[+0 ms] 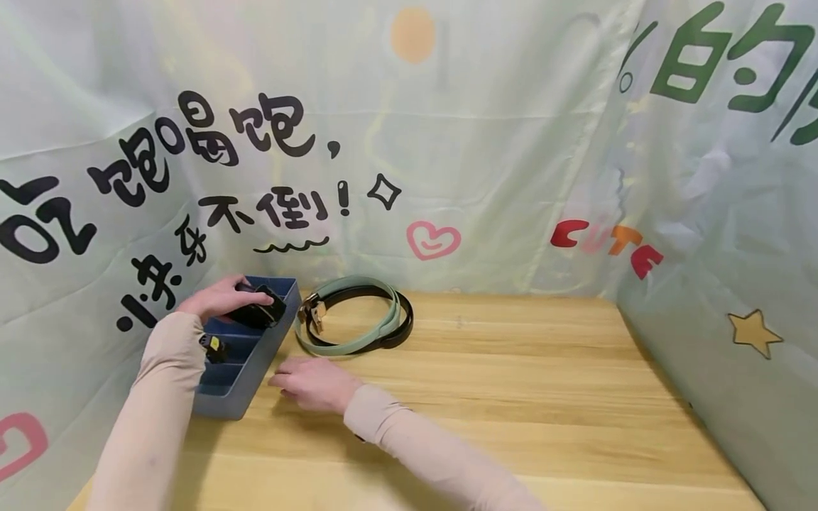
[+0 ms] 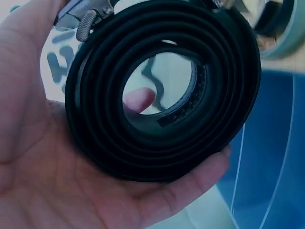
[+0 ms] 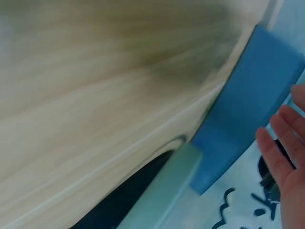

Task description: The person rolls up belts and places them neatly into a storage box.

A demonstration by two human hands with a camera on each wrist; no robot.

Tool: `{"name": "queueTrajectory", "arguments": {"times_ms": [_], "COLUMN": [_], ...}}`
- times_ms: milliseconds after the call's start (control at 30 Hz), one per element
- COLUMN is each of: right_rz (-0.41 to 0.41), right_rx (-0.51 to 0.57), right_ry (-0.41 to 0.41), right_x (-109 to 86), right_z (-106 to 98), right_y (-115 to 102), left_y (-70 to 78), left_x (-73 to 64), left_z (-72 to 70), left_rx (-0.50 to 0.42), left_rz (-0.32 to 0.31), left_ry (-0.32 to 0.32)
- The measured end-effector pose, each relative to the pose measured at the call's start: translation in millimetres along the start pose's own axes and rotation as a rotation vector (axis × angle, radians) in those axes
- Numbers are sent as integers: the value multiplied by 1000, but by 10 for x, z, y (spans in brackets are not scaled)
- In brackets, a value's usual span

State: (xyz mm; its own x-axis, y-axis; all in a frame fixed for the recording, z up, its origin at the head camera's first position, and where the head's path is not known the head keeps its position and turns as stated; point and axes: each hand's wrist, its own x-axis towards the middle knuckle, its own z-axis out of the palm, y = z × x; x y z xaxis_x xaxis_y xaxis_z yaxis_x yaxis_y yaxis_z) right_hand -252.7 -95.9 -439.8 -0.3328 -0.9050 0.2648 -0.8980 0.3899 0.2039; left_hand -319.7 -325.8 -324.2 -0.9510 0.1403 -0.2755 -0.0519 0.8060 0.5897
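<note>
My left hand point(image 1: 220, 294) grips a rolled-up black belt point(image 1: 258, 312) over the far end of a blue divided box point(image 1: 271, 355). Close up in the left wrist view, the belt is wound in a tight coil with several layers. Fingers wrap its outer edge, and a metal buckle shows at the top. My right hand point(image 1: 316, 383) is just right of the box, low over the table, with relaxed fingers and nothing in them. A small dark item with a yellow mark point(image 1: 214, 346) lies in a middle compartment.
A light green belt point(image 1: 348, 348) and a black belt point(image 1: 405, 326) lie looped together on the wooden table point(image 1: 511, 383), right of the box's far end. Printed cloth point(image 1: 492, 177) hangs behind and along both sides.
</note>
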Motion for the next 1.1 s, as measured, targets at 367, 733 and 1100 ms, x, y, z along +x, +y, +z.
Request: {"name": "queueTrajectory", "arguments": {"times_ms": [367, 733, 1100], "right_rz": [4, -3, 18], "right_rx": [-51, -62, -41], "right_ry": [-199, -264, -280], "right_x": [209, 227, 257], "right_z": [-2, 47, 32], "right_y": [-293, -380, -419], "left_y": [-277, -596, -739], "left_x": [89, 258, 380], "left_z": [-162, 2, 225], "left_rx": [278, 308, 365], "left_rz": [-27, -47, -135], "left_ry": [106, 94, 40]}}
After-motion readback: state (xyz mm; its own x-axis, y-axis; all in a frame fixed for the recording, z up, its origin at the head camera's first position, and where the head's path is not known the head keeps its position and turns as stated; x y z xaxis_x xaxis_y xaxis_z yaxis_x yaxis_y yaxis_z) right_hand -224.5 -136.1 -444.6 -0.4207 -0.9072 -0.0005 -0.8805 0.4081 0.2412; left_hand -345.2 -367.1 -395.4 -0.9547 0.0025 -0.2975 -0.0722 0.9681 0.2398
